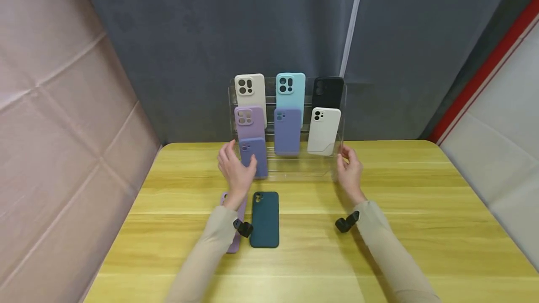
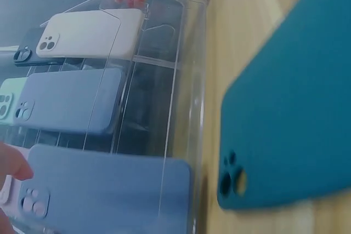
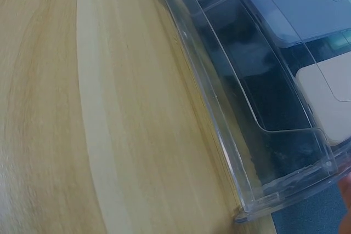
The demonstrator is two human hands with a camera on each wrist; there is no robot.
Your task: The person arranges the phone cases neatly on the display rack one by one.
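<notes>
A clear acrylic stand (image 1: 303, 166) holds phone cases in tiers. My left hand (image 1: 236, 167) is at its left side, fingers by the left edge and thumb in front of a blue-purple phone case (image 1: 258, 162) in the lowest tier. In the left wrist view, the thumb lies near the camera end of that case (image 2: 115, 187); whether it touches is unclear. My right hand (image 1: 349, 169) grips the stand's right side edge between thumb and fingers. On the table before the stand lie a dark teal phone case (image 1: 265, 219) and a purple case (image 1: 242, 212), partly hidden under my left wrist.
Higher tiers hold a cream case (image 1: 250, 84), a light blue case (image 1: 290, 90), a black case (image 1: 328, 95), a lilac case (image 1: 250, 125), another blue-purple case (image 1: 287, 132) and a white case (image 1: 323, 132). A grey curtain (image 1: 210, 36) hangs behind the wooden table (image 1: 311, 265).
</notes>
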